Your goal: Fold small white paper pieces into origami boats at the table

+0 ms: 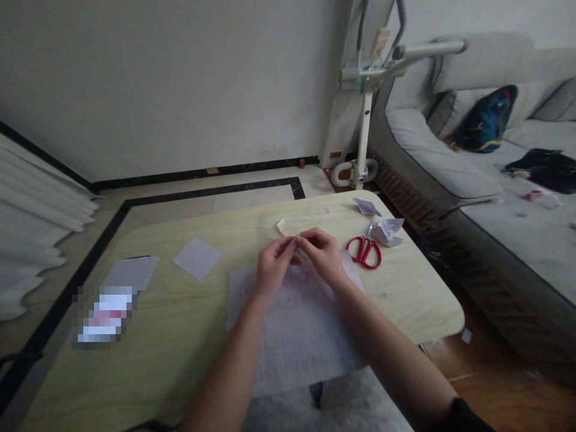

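Observation:
My left hand (273, 264) and my right hand (321, 255) meet at the middle of the table, fingertips pinched together. Between them is a small piece of white paper (297, 237), mostly hidden by the fingers. Under my wrists lies a large sheet of paper (297, 336) with faint writing, overhanging the near table edge. Just beyond my fingers rests a small folded paper strip (281, 226). To the right of my right hand are red-handled scissors (369, 247), blades pointing away, beside a folded paper shape (389, 232).
The pale wooden table (189, 336) also bears a square of paper (197, 259), more paper (132, 273) at the left, a blurred-out bright screen (105, 315) and a flat folded paper (366, 207) at the far corner. A grey sofa (531, 222) stands to the right.

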Demonstrator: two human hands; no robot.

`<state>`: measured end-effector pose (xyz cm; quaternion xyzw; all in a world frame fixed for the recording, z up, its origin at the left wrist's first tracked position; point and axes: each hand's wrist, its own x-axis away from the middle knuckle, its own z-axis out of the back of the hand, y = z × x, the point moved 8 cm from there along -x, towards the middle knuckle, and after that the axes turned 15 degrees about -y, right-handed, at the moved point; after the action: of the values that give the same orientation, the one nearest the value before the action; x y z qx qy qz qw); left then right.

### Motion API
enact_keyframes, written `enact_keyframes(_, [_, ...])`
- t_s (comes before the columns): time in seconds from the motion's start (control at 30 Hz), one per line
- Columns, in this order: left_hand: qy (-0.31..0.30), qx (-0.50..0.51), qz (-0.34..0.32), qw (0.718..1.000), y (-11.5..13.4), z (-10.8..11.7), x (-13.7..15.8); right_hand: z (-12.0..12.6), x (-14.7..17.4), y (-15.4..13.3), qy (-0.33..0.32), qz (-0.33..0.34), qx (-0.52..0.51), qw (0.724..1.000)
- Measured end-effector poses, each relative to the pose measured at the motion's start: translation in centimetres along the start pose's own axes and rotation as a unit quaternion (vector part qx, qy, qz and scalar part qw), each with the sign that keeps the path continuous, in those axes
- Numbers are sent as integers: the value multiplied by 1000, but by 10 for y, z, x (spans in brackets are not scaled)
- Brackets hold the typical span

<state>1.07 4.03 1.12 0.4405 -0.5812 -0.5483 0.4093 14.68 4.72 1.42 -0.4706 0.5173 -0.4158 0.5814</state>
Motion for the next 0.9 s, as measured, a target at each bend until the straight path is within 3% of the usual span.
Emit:
enact_keyframes(0.2, [-26,-21,5,999,0,-2,-1,0,-1,6,5,-26,-44,999])
enact_keyframes(0.67, [-16,-7,-1,1000,-1,-1,-2,0,-2,6,-7,-37,-47,998])
enact_keyframes(0.9, [-44,2,-2,999,-2,-4,-2,1,-1,7,-7,-38,-52,998])
